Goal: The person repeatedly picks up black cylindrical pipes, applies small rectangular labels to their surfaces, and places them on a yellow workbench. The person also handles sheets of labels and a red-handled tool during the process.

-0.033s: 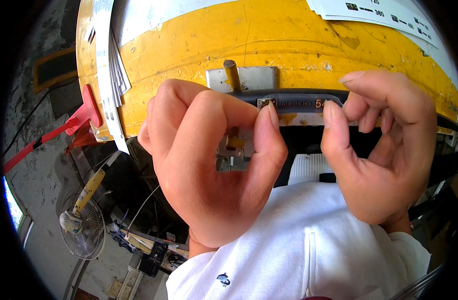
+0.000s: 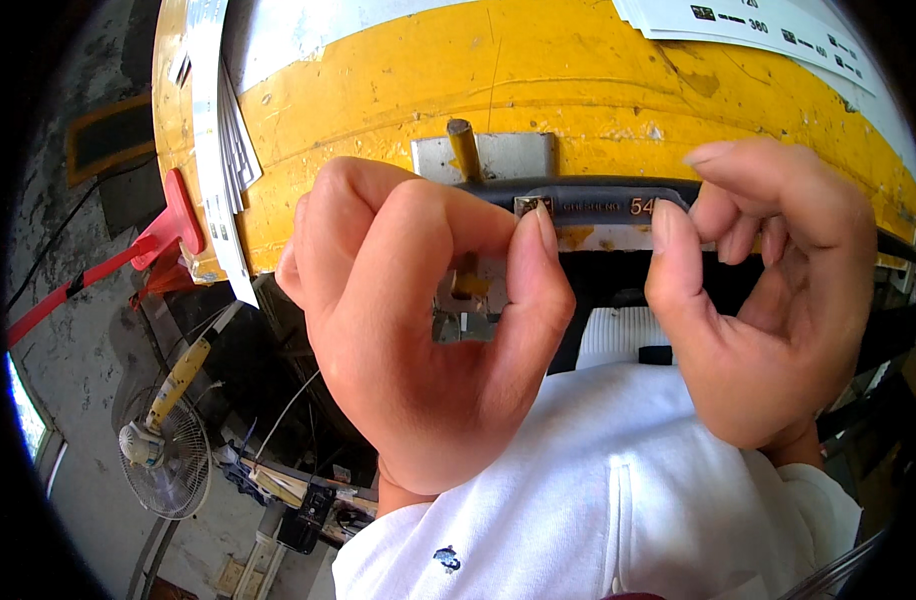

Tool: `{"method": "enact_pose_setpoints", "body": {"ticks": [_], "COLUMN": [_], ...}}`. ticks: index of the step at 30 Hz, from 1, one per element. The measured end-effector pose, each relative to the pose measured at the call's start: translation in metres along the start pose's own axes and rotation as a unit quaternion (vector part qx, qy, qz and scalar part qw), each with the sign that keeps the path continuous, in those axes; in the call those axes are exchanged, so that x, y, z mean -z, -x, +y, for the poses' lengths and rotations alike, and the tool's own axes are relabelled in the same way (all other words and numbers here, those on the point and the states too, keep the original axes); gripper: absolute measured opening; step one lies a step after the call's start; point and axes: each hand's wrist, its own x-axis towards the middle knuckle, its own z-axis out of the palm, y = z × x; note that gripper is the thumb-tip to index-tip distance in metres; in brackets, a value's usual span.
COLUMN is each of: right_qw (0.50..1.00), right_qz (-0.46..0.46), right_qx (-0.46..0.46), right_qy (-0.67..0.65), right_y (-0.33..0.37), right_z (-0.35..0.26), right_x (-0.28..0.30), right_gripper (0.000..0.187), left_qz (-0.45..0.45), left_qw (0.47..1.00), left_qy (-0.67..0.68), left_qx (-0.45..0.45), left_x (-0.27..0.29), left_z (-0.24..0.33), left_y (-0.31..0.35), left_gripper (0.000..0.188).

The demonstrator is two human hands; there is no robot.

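A narrow label (image 2: 598,207) with clear rounded ends, a dark middle, gold characters and a small metallic-looking square lies along a black rod (image 2: 623,186) at the table's near edge. My left hand (image 2: 418,300) is closed, thumb and forefinger pinching the label's left end beside the square. The thumb of my right hand (image 2: 768,290) touches its right end. That forefinger is bent and raised above the thumb, the other fingers curled behind. Whether the label sticks to the rod along its whole length, I cannot tell.
The worn yellow table (image 2: 578,90) bears a metal plate (image 2: 523,155) with an upright peg (image 2: 463,150). Printed sheets (image 2: 758,35) lie far right, paper strips (image 2: 218,150) hang at the left edge. A red handle (image 2: 168,225) and a fan (image 2: 168,450) are at left.
My right thumb has shifted slightly right, uncovering more of the label's gold characters. My left hand keeps its place.
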Motion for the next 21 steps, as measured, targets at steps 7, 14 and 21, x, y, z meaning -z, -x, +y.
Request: {"method": "enact_pose_setpoints", "body": {"ticks": [7,14,21], "right_qw": [0.982,0.961,0.953], "right_qz": [-0.101,-0.120,-0.121], "right_qx": [0.130,0.139,0.110], "right_qy": [0.087,0.206,0.256], "right_y": [0.008,0.028,0.038], "right_z": [0.002,-0.004,0.005], "right_x": [0.024,-0.017,0.008], "right_gripper": [0.041,0.070,0.068], "left_qz": [0.004,-0.003,-0.006], "left_qw": [1.000,1.000,1.000], "left_qy": [-0.013,-0.024,-0.018], "left_qx": [0.002,0.007,0.005], "left_x": [0.003,0.003,0.003], "left_z": [-0.002,0.003,0.004], "left_y": [0.003,0.001,0.001], "left_gripper": [0.019,0.019,0.018]}}
